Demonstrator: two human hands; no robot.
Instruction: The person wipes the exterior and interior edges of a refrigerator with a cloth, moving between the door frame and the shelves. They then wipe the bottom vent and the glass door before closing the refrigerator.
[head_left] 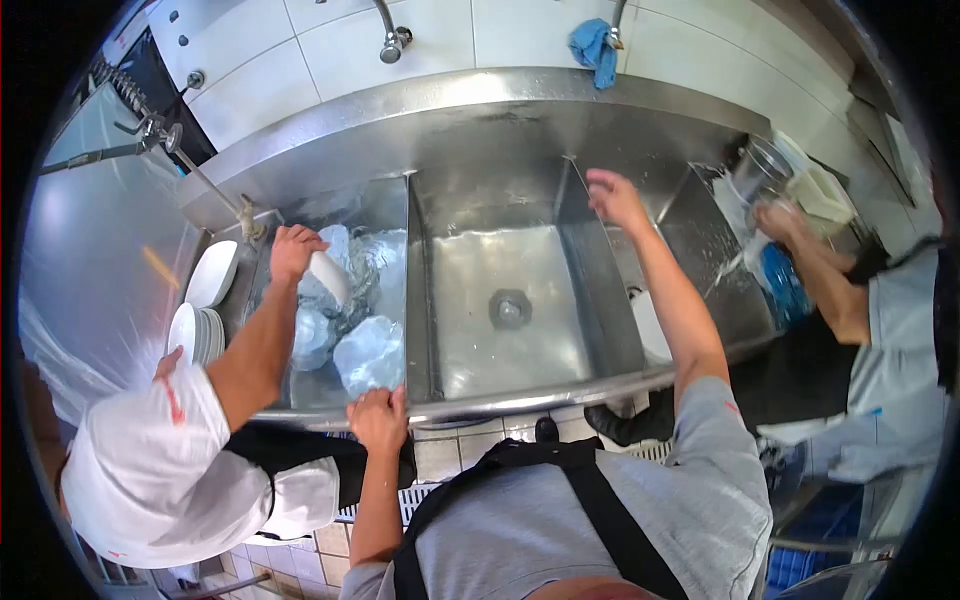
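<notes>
At the front of a steel sink (520, 408), my left hand (378, 418) is closed around the rim, where the divider between the left and middle basins meets it. My right hand (617, 197) is raised over the divider to the right of the middle basin. Its fingers are apart, partly stretched out, and hold nothing. The middle basin (510, 350) has a wet bottom with a round drain (510, 309). In the basin to its right, partly behind my right arm, lies a white dish (652, 328).
A co-worker's hand (296, 252) at left holds a white dish (328, 278) over water with several pale dishes. Stacked plates (190, 335) stand beside. At right, another person's hands (785, 222) work near a blue item (785, 280). A blue cloth (597, 50) hangs on a tap.
</notes>
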